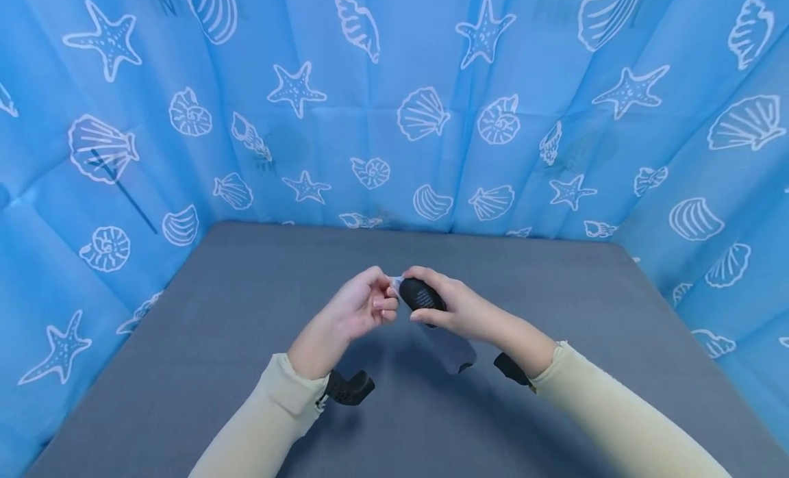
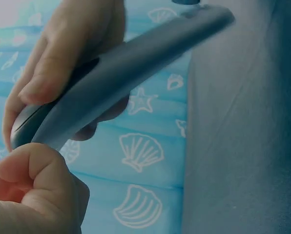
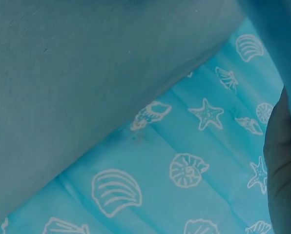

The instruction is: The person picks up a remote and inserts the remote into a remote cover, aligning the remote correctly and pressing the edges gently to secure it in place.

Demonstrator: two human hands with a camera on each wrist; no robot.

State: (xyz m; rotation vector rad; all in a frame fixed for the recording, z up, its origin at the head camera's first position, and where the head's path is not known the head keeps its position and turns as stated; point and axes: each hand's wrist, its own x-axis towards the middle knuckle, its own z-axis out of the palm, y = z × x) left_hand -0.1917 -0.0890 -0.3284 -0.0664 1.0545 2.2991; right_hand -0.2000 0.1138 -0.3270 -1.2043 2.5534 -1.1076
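The person has a long grey handheld device raised off the dark grey table, around the middle, well in from the far edge where the shell-print curtain hangs. The right hand grips it near one end, thumb on one side and fingers round the other, parted only by the body's width, so the black oval panel with its small pale lettering faces up. The left hand has its fingers curled, thumb and forefinger seemingly closed in a pinch on a little whitish, see-through scrap at that same end; what the scrap is, I can't make out. I'd guess the right hand bears the weight and steadies the body while the left does the finer work at the tip. The device's long axis lies slantwise, panelled end pointing toward the table's far left corner, the other toward the near right; how steeply it tilts, I can't tell
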